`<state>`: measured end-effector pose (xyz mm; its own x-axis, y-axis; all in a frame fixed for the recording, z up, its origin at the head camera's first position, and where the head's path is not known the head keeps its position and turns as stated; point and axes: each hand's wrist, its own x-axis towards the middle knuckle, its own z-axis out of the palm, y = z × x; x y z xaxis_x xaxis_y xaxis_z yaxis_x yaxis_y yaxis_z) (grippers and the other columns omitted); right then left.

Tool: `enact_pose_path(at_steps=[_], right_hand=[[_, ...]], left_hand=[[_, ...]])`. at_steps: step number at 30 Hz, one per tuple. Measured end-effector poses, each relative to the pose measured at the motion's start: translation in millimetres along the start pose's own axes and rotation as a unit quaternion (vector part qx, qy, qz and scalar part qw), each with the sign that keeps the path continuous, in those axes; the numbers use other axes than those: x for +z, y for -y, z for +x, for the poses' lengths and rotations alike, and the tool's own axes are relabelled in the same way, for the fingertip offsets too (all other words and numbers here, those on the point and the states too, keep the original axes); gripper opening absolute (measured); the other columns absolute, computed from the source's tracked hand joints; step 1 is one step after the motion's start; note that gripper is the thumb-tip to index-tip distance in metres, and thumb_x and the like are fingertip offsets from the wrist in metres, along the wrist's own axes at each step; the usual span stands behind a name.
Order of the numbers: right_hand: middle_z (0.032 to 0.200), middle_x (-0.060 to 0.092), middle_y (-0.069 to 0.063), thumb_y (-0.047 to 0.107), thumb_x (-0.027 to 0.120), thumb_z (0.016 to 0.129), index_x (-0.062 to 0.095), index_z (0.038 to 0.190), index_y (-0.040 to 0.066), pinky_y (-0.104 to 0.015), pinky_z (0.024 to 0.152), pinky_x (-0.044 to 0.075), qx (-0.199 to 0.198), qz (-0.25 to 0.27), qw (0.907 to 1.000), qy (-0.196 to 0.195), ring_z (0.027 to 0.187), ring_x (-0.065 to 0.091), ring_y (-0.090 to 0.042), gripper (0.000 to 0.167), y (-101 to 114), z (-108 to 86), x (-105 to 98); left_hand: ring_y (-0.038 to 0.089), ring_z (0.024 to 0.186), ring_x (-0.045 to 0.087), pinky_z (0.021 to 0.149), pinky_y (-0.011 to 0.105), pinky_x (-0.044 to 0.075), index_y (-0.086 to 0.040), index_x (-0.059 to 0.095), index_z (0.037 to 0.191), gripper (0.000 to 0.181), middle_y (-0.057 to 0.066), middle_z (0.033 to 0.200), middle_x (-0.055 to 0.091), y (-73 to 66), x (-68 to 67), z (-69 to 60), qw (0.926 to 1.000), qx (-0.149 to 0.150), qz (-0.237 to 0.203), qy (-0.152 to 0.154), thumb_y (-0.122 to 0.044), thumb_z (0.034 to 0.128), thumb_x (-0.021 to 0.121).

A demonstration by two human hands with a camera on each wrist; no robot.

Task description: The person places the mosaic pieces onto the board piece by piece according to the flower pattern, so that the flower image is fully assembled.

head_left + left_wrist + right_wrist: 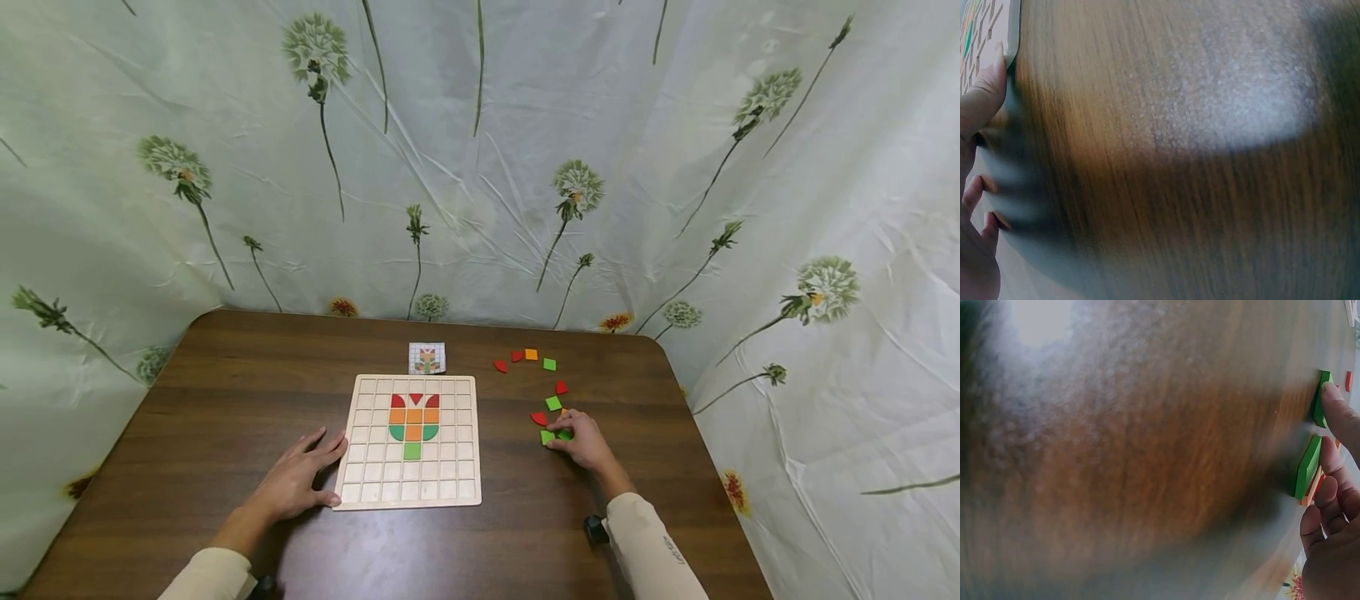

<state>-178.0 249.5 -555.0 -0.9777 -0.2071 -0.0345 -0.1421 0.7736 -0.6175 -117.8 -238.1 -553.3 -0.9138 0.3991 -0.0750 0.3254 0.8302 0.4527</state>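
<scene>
Board [453,417] against spread left fingers [986,90], bent right fingers [1342,417] touching tile [546,437]

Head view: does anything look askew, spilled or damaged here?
Nothing stands out as damaged or spilled. The loose pieces lie scattered at differing angles right of the board, while the pattern pieces sit squarely in its grid.

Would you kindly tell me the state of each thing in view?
Board: flat, partly filled.
Flower-pattern pieces: set in the board's grid.
Card: flat, picture up, beyond the board.
Loose pieces: scattered, outside the board.
Left hand: touching the board's left edge.
Right hand: touching green pieces.
Floral backdrop: hanging, wrinkled.
</scene>
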Motion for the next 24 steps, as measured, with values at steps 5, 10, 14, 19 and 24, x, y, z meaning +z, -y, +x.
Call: enact_pose_path(at_steps=[5,10,14,19,24], right_hand=[[0.089,0.062,-0.001,0.010,0.084,0.071,0.075,0.086,0.007,-0.047,0.086,0.039,-0.013,-0.022,0.9997,0.003,0.089,0.054,-0.025,0.019,0.8,0.7,-0.9],[0.090,0.067,-0.001,0.011,0.085,0.069,0.072,0.083,0.010,-0.044,0.084,0.043,-0.012,-0.031,0.9994,0.000,0.086,0.056,-0.022,0.020,2.8,1.7,-1.1],[0.079,0.065,0.004,0.012,0.086,0.069,0.071,0.082,0.012,-0.029,0.066,0.043,0.011,-0.032,0.9994,0.002,0.072,0.051,-0.012,0.020,5.5,1.4,0.2],[0.071,0.059,0.005,0.008,0.082,0.073,0.070,0.081,0.009,-0.024,0.057,0.041,0.011,-0.008,0.9999,0.010,0.063,0.048,-0.008,0.015,12.9,0.9,0.4],[0.074,0.063,0.002,0.007,0.077,0.079,0.072,0.085,0.003,-0.022,0.059,0.046,-0.012,0.029,0.9993,0.021,0.066,0.055,-0.008,0.008,21.8,0.4,5.3]], left_hand=[[0.048,0.135,0.026,0.104,0.066,0.023,-0.001,0.048,0.139,0.093,0.018,0.146,0.043,0.4,0.5,0.0,1.0000,-0.002,-0.001,0.004,-0.043,0.0644,0.083],[0.048,0.136,0.026,0.104,0.066,0.023,-0.001,0.047,0.140,0.094,0.018,0.147,0.042,1.2,0.5,0.1,1.0000,-0.002,0.002,0.007,-0.045,0.0647,0.082],[0.048,0.136,0.026,0.104,0.067,0.023,-0.001,0.047,0.140,0.093,0.018,0.147,0.043,1.4,0.2,-0.1,1.0000,-0.002,0.003,0.007,-0.044,0.0648,0.082],[0.048,0.135,0.027,0.104,0.067,0.023,-0.001,0.048,0.139,0.092,0.018,0.146,0.044,0.2,0.1,-0.1,1.0000,0.002,0.002,0.000,-0.042,0.0645,0.083],[0.048,0.135,0.027,0.104,0.066,0.023,-0.001,0.048,0.139,0.092,0.018,0.146,0.044,-1.3,-1.3,0.1,1.0000,-0.001,0.001,0.002,-0.040,0.0642,0.084]])
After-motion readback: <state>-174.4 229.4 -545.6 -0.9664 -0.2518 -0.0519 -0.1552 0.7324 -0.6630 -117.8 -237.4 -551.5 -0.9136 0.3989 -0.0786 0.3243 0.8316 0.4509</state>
